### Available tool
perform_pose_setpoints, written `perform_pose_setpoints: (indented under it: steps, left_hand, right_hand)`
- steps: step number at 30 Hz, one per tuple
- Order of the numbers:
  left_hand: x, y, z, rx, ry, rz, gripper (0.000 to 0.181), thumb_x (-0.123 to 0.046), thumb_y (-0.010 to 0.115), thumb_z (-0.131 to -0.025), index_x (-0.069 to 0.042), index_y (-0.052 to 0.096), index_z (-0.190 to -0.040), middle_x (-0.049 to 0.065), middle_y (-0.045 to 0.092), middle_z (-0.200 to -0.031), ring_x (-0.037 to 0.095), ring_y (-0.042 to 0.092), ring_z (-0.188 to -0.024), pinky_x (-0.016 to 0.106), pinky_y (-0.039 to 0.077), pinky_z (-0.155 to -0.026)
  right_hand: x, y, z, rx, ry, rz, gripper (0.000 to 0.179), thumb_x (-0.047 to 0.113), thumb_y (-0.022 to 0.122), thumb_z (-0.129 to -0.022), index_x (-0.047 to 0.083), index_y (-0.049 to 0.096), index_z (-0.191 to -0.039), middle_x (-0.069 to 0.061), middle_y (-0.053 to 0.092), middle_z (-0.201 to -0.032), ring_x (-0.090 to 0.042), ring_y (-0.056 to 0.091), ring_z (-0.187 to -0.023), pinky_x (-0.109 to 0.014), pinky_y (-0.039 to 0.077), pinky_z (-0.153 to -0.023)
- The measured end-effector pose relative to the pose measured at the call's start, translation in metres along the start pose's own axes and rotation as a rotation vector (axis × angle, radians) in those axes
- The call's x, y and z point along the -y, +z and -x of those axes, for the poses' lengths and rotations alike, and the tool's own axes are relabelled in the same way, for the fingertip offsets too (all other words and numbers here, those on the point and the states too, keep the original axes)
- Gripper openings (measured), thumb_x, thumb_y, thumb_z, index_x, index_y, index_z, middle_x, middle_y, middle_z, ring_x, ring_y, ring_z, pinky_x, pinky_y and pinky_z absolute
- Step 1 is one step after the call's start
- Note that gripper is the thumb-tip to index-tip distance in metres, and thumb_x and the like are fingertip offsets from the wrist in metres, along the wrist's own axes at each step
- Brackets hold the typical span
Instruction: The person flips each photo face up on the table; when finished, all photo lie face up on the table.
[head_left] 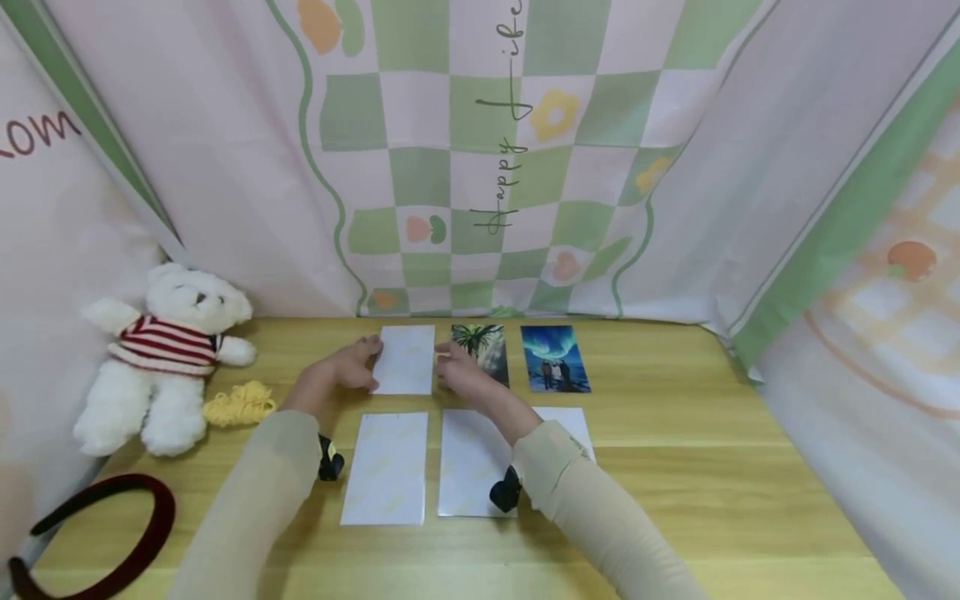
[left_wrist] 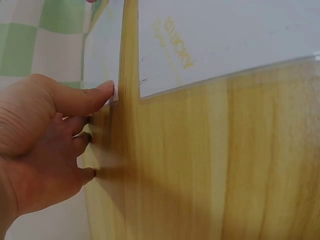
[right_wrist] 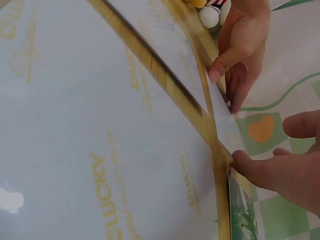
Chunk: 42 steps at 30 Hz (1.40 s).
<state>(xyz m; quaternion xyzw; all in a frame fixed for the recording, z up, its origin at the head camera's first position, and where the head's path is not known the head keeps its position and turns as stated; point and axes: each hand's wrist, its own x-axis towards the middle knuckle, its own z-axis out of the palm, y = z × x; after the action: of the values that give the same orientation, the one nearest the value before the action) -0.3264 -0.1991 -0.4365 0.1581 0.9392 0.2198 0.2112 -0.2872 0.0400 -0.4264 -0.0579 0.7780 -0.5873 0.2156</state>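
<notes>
A photo lies face down, its white back (head_left: 403,360) showing, at the left of the far row. My left hand (head_left: 350,364) touches its left edge, the thumb (left_wrist: 102,95) at a near corner and the other fingers beyond. At its right edge is my right hand (head_left: 463,371), with the thumb (right_wrist: 245,162) by the near corner. That hand partly covers a photo of a palm-like plant (head_left: 483,342). Farther right lies a face-up photo of people under an aurora (head_left: 555,358). Neither hand lifts anything.
Nearer lie more face-down photos: a left one (head_left: 386,467), a middle one (head_left: 472,475) and a right one (head_left: 573,421), partly hidden by my right arm. A white teddy bear (head_left: 168,358), yellow yarn (head_left: 240,405) and a dark red headband (head_left: 150,533) occupy the left side.
</notes>
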Motion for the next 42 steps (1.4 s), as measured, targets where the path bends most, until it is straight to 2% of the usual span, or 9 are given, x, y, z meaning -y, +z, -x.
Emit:
perform_pose_setpoints:
  steps: [10, 14, 16, 19, 22, 27, 31, 36, 42]
  left_hand:
    - [0.000, 0.000, 0.003, -0.009, -0.027, -0.001, 0.078, -0.014, 0.064, -0.099, 0.000, 0.023, -0.163, 0.023, 0.005, -0.175, 0.047, 0.004, -0.162, 0.062, 0.008, -0.133]
    - [-0.003, -0.001, 0.005, -0.009, -0.025, 0.001, 0.079, -0.015, 0.064, -0.099, 0.000, 0.023, -0.163, 0.023, 0.005, -0.175, 0.047, 0.004, -0.162, 0.063, 0.008, -0.133]
    - [-0.004, 0.000, 0.006, -0.010, -0.024, 0.003, 0.079, -0.014, 0.064, -0.098, 0.001, 0.023, -0.163, 0.023, 0.005, -0.174, 0.047, 0.004, -0.162, 0.062, 0.008, -0.133]
    - [-0.004, 0.000, 0.005, -0.014, -0.027, 0.001, 0.078, -0.012, 0.064, -0.098, 0.001, 0.023, -0.163, 0.023, 0.006, -0.174, 0.047, 0.005, -0.162, 0.062, 0.008, -0.133]
    - [-0.004, 0.001, 0.004, -0.022, -0.024, -0.016, 0.079, -0.012, 0.065, -0.097, 0.003, 0.024, -0.162, 0.025, 0.008, -0.174, 0.048, 0.006, -0.162, 0.064, 0.008, -0.133]
    - [-0.009, 0.002, 0.001, -0.039, -0.024, -0.051, 0.084, -0.020, 0.070, -0.094, 0.004, 0.027, -0.161, 0.029, 0.012, -0.172, 0.051, 0.007, -0.161, 0.072, 0.008, -0.129]
    - [-0.014, 0.005, -0.002, -0.056, -0.035, -0.096, 0.085, -0.030, 0.069, -0.094, 0.003, 0.030, -0.161, 0.031, 0.015, -0.171, 0.052, 0.005, -0.161, 0.073, 0.006, -0.129]
    - [-0.021, 0.007, -0.008, -0.094, -0.030, -0.140, 0.080, -0.043, 0.062, -0.098, 0.005, 0.037, -0.157, 0.032, 0.024, -0.168, 0.055, 0.008, -0.159, 0.072, 0.008, -0.130]
    - [-0.027, 0.009, -0.013, -0.151, -0.038, -0.125, 0.073, -0.050, 0.054, -0.102, 0.004, 0.047, -0.151, 0.033, 0.037, -0.160, 0.057, 0.019, -0.155, 0.076, 0.021, -0.125]
  right_hand:
    - [-0.002, 0.003, -0.005, -0.069, 0.046, -0.329, 0.071, -0.006, 0.046, -0.093, -0.005, 0.023, -0.160, -0.031, 0.027, -0.165, -0.044, 0.043, -0.146, -0.050, 0.039, -0.127]
    - [-0.002, 0.004, -0.006, -0.109, 0.064, -0.399, 0.067, -0.006, 0.045, -0.096, -0.006, 0.022, -0.159, -0.032, 0.034, -0.158, -0.044, 0.047, -0.142, -0.050, 0.041, -0.126]
    - [-0.002, 0.004, -0.007, -0.122, 0.073, -0.418, 0.068, -0.006, 0.045, -0.097, -0.006, 0.021, -0.160, -0.031, 0.038, -0.155, -0.039, 0.053, -0.133, -0.047, 0.043, -0.124]
    - [-0.001, 0.003, -0.010, -0.124, 0.078, -0.479, 0.070, -0.007, 0.044, -0.097, -0.006, 0.018, -0.162, -0.030, 0.036, -0.156, -0.024, 0.059, -0.107, -0.037, 0.049, -0.110]
    - [-0.001, 0.002, -0.012, -0.122, 0.078, -0.560, 0.068, -0.007, 0.043, -0.101, -0.006, 0.015, -0.163, -0.032, 0.035, -0.158, -0.011, 0.053, -0.085, -0.026, 0.047, -0.090]
    - [0.000, 0.002, -0.012, -0.115, 0.073, -0.591, 0.067, -0.006, 0.042, -0.102, -0.006, 0.014, -0.163, -0.033, 0.035, -0.162, -0.005, 0.045, -0.070, -0.019, 0.039, -0.073]
    - [-0.001, 0.004, -0.011, -0.110, 0.061, -0.560, 0.072, -0.007, 0.045, -0.099, -0.004, 0.013, -0.163, -0.027, 0.027, -0.168, -0.008, 0.034, -0.069, -0.022, 0.030, -0.068]
    - [0.000, 0.009, -0.012, -0.104, 0.042, -0.513, 0.075, -0.011, 0.048, -0.096, -0.005, 0.016, -0.163, -0.026, 0.026, -0.168, -0.010, 0.043, -0.079, -0.020, 0.039, -0.069]
    - [0.002, 0.012, -0.012, -0.101, 0.017, -0.499, 0.076, -0.016, 0.051, -0.088, -0.002, 0.029, -0.159, -0.025, 0.038, -0.160, -0.018, 0.053, -0.104, -0.019, 0.046, -0.078]
